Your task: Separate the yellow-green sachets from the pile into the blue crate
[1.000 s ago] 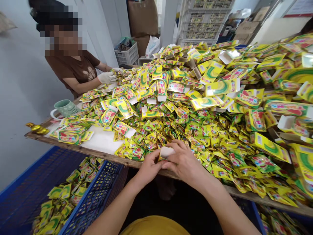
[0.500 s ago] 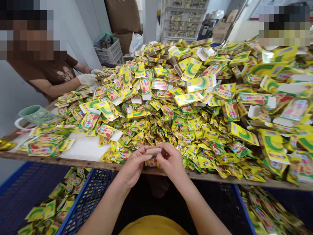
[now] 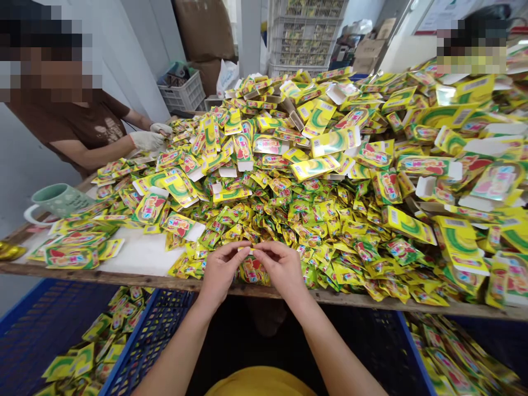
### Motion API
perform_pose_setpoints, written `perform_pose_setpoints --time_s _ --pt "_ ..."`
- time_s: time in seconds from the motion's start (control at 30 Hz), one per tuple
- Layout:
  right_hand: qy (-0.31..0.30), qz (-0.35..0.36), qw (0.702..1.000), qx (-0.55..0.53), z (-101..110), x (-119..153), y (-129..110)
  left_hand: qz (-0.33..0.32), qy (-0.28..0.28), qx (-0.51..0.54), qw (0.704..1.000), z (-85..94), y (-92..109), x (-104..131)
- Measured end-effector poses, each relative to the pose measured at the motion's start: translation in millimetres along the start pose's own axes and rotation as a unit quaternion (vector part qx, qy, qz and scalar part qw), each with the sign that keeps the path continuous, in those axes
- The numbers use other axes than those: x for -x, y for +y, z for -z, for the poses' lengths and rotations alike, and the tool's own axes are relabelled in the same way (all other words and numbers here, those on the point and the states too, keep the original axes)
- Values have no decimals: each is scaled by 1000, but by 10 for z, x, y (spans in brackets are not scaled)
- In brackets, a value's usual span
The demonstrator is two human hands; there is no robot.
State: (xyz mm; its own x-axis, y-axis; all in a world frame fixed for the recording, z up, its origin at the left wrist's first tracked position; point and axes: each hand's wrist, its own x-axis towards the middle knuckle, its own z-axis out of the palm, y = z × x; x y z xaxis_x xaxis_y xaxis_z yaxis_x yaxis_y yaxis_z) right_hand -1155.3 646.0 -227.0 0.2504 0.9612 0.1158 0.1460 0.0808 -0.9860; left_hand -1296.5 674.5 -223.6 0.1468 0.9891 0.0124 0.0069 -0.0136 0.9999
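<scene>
Close to the table's front edge, both hands pinch the top end of one small yellow carton with red and green print. My left hand is closed on its left side, thumb on the top flap. My right hand grips the right side, its thumb almost meeting the other. Parts of the carton are hidden behind the fingers. Right behind the hands lies a heap of small yellow-green sachets. Flattened and open cartons are piled above and behind the sachets.
A co-worker's gloved hands handle items at the far left. A green mug stands near the left edge. Blue crates holding cartons sit below the wooden table edge. Stacked grey crates stand behind.
The carton's pale top flap has been pressed down between the thumbs, and its printed front now shows more. Both hands have drawn slightly left. The co-worker's gloved hands shifted a little.
</scene>
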Motion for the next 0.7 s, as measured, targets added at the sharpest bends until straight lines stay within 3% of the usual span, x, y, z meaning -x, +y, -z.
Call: perform_pose_setpoints --time_s 0.23,0.43,0.6,0.7 --pt "-14 195 970 147 98 125 -100 -138 -28 -104 985 79 -41 11" --pt "-40 203 966 157 153 168 -106 -158 -39 -133 978 116 -134 110" --pt "21 227 959 168 14 329 24 -198 -62 -145 967 99 -179 141" --pt "20 245 952 183 7 428 47 -215 -83 -149 962 75 -224 160"
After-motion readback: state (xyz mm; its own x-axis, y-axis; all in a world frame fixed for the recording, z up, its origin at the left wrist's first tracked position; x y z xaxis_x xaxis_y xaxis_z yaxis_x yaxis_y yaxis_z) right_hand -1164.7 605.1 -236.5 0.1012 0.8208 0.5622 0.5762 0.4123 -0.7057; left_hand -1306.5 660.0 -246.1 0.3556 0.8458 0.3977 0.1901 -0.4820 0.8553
